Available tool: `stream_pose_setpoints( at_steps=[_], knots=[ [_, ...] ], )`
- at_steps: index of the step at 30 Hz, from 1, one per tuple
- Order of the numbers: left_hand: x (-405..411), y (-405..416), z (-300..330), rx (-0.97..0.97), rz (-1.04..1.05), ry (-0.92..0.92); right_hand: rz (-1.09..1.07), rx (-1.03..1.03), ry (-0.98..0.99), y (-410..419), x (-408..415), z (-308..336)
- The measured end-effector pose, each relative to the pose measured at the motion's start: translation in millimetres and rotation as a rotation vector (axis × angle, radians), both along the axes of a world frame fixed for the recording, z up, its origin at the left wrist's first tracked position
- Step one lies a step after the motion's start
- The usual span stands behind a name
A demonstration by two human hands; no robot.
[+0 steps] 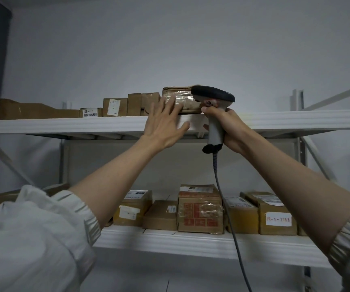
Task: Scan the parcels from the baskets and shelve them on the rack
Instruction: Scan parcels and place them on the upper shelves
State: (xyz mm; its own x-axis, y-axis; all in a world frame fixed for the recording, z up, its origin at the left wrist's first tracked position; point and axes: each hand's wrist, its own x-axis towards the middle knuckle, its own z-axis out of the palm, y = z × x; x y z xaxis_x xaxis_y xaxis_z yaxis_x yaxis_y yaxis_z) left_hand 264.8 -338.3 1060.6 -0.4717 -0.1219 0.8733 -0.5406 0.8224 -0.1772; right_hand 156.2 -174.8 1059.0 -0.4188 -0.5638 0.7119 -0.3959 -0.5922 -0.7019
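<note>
Left hand (163, 125) presses parcel (187, 101) at shelf edge (85, 124); right hand (228, 127) grips scanner (214, 106).

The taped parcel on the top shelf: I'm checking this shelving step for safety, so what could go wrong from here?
1. The taped parcel sits at the front edge of the top shelf, and the left hand only presses it with flat fingers, so it could slide off.
2. The right hand is busy with the scanner, so it may not catch a fall.
3. The scanner's cable hangs past the lower-shelf boxes and might snag.
</note>
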Motion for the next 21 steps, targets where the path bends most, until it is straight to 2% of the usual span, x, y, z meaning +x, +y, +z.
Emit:
stream_pose_setpoints(
  at_steps=[15,21],
  knots=[
    [-12.1,1.7,23.3,0.261,0.102,-0.133,-0.064,0.000,-0.051,-2.8,-2.1,-14.9],
    [-5.4,8.9,9.1,0.178,-0.012,-0.029,-0.065,-0.015,-0.076,-3.5,5.6,-28.5]
  ],
)
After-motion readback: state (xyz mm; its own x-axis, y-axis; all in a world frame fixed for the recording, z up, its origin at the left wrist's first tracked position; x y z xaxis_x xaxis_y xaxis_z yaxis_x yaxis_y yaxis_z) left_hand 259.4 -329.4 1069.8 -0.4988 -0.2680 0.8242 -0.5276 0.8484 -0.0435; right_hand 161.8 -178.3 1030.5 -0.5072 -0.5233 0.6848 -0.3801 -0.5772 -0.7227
